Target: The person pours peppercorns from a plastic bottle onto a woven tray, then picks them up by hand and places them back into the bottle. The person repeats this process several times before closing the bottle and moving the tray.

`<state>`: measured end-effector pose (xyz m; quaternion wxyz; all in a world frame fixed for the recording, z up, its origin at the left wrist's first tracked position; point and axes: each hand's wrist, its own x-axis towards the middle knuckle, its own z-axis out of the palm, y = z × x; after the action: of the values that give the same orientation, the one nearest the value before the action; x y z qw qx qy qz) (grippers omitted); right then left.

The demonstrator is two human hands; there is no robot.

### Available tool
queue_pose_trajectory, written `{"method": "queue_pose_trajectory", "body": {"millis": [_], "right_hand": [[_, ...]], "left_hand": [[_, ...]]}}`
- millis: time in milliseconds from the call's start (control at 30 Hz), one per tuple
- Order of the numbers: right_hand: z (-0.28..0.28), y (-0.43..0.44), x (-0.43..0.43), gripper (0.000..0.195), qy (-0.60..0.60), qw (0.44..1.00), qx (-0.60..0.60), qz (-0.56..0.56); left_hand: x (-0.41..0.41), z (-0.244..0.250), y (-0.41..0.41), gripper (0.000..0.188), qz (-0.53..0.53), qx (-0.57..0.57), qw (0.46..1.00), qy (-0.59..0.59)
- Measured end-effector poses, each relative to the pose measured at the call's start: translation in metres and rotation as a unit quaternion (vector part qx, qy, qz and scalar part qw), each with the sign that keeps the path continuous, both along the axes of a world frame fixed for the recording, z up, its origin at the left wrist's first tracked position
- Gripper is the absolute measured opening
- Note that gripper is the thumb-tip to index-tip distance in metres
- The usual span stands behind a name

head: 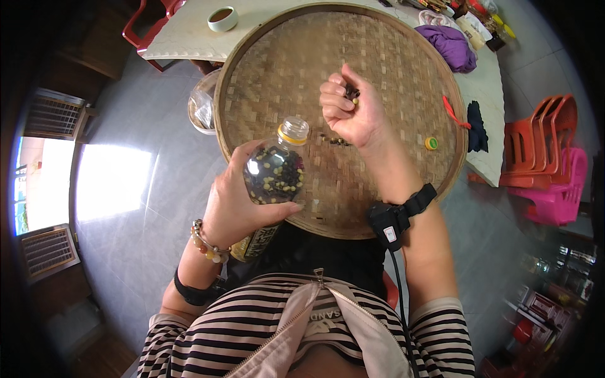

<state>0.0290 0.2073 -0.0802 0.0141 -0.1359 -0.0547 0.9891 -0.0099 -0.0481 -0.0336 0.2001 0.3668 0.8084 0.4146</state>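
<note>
My left hand (236, 193) grips a clear plastic bottle (274, 172) near the front left rim of a round woven bamboo tray (283, 61). Dark and pale yellow beans fill the bottle's upper part, and its mouth is uncapped. A label with writing shows below the hand. Over the middle of the tray, my right hand (357, 106) is curled with its palm up around a small handful of dark beans (350, 92), one pale bean among them. Several loose beans (336, 141) lie on the weave beside my right wrist. A yellow and green bottle cap (431, 143) rests at the tray's right.
The tray lies on a pale stone-topped table (491, 94). A cup of brown liquid (223, 20) stands back left; purple cloth (446, 47) and dark cloth (477, 126) lie right. Stacked red plastic chairs (539, 141) stand beyond. A basket (203, 108) holding a plastic bag is left.
</note>
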Motion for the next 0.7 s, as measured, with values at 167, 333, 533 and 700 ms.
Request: {"method": "queue_pose_trajectory", "body": {"millis": [167, 333, 533, 700], "right_hand": [[0.013, -0.009, -0.004, 0.031, -0.065, 0.998, 0.009, -0.011], [0.023, -0.020, -0.005, 0.028, -0.074, 0.996, 0.058, -0.006], [0.051, -0.042, -0.012, 0.022, -0.135, 0.966, 0.213, -0.061], [0.047, -0.044, -0.009, 0.029, -0.072, 0.970, 0.231, -0.026]], "left_hand": [[0.001, 0.003, 0.003, 0.091, -0.004, -0.007, 1.000, 0.010], [0.003, 0.001, 0.003, 0.092, -0.002, -0.017, 0.999, 0.039], [0.004, 0.004, 0.005, 0.093, -0.001, -0.045, 0.999, 0.010], [0.003, 0.007, 0.005, 0.093, 0.004, -0.054, 0.998, -0.009]]}}
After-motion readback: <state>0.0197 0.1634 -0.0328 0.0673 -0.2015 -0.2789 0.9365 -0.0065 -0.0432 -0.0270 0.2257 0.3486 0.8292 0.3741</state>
